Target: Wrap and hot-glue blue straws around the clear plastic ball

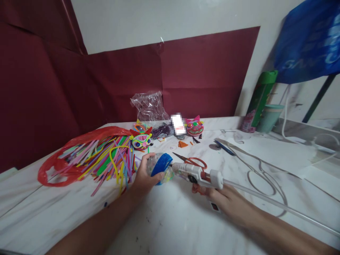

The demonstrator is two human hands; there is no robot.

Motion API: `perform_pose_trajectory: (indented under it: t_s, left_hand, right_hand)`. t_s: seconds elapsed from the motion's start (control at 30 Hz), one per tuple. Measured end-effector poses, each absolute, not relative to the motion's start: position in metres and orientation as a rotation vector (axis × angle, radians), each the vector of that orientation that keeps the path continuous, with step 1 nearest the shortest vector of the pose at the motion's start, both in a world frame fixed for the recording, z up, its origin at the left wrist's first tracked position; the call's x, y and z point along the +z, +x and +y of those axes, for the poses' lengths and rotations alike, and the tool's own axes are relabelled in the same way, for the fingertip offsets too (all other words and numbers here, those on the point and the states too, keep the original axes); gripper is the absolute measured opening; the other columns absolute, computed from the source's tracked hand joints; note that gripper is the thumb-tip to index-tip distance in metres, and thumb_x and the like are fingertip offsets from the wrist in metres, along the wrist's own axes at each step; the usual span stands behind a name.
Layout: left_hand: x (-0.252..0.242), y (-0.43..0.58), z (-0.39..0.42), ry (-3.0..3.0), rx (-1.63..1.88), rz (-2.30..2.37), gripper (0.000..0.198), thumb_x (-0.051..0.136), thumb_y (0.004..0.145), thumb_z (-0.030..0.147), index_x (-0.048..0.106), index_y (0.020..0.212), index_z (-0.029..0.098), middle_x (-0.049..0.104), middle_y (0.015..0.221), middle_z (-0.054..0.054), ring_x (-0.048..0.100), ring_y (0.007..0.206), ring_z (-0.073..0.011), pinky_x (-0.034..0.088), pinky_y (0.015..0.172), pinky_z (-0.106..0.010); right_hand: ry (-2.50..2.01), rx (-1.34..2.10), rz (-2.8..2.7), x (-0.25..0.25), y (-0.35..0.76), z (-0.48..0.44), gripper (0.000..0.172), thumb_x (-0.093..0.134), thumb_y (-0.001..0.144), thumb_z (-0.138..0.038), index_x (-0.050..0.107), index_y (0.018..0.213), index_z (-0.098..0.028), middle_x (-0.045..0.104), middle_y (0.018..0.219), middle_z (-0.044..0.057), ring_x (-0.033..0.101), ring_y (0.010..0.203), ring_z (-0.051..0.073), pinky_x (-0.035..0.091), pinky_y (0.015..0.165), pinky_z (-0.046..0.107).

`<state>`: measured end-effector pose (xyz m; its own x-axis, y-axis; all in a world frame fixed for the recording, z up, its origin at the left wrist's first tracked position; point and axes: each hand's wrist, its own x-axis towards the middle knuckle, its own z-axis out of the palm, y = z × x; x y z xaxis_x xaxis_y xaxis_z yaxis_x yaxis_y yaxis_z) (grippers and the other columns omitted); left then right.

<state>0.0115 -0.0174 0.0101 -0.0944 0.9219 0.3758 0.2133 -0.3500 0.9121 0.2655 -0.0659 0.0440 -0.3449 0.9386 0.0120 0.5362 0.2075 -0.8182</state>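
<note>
Ball (161, 166): clear, blue-banded, over the tabletop (175, 223) before me, band turned toward the glue gun (195, 173), presumably for access
Left hand (146, 173): my fingers and thumb wrap the ball, I judge to steady it
Right hand (218, 195): grasping the gun's handle, tip right by the band
Scissors (188, 159): lying just beyond the gun, apparently kept within reach
Pipe cleaners (105, 161): spilling from the red bag (50, 180), likely for easy picking

has a bare left hand (149, 173) and bare right hand (216, 196), bare wrists (138, 186) and slim forearms (106, 221), uncovered as far as visible, tapering smoothly toward the wrists.
</note>
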Motion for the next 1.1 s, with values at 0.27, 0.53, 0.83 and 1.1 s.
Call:
perform_pose_trajectory:
  t_s: [0.27, 0.53, 0.83, 1.1]
  left_hand:
    - [0.012, 0.016, -0.017, 1.477, 1.501, 1.187, 0.061, 0.074, 0.058, 0.024, 0.048, 0.113, 0.025, 0.060, 0.094, -0.002, 0.058, 0.082, -0.0202, 0.044, 0.073, -0.031]
    - [0.022, 0.017, -0.021, 1.395, 1.485, 1.223, 0.062, 0.075, 0.054, 0.026, 0.048, 0.110, 0.025, 0.060, 0.095, -0.002, 0.059, 0.085, -0.0219, 0.044, 0.075, -0.032]
    - [0.020, 0.020, -0.020, 1.434, 1.437, 1.209, 0.062, 0.071, 0.057, 0.027, 0.044, 0.113, 0.024, 0.060, 0.095, -0.001, 0.059, 0.083, -0.0195, 0.045, 0.074, -0.031]
    - [0.022, 0.020, -0.021, 1.414, 1.472, 1.183, 0.059, 0.071, 0.057, 0.027, 0.046, 0.111, 0.023, 0.059, 0.101, -0.003, 0.057, 0.088, -0.0205, 0.045, 0.077, -0.032]
  right_hand:
    - [-1.340, 1.008, -1.976, 0.044, 0.268, -0.064, 0.038, 0.036, 0.087, -0.044, 0.065, 0.095, -0.021, 0.065, 0.095, 0.005, 0.060, 0.081, 0.021, 0.050, 0.067, 0.031]
    - [-1.284, 0.926, -2.067, 0.045, 0.265, -0.064, 0.039, 0.036, 0.087, -0.044, 0.067, 0.093, -0.021, 0.064, 0.088, 0.004, 0.058, 0.076, 0.019, 0.049, 0.068, 0.030]
    - [-1.178, 0.919, -2.079, 0.039, 0.267, -0.061, 0.038, 0.039, 0.085, -0.043, 0.069, 0.094, -0.021, 0.067, 0.097, 0.005, 0.060, 0.091, 0.023, 0.048, 0.080, 0.032]
    - [-1.295, 1.023, -2.004, 0.041, 0.267, -0.060, 0.037, 0.036, 0.086, -0.040, 0.067, 0.093, -0.021, 0.064, 0.092, 0.004, 0.057, 0.077, 0.019, 0.048, 0.064, 0.028]
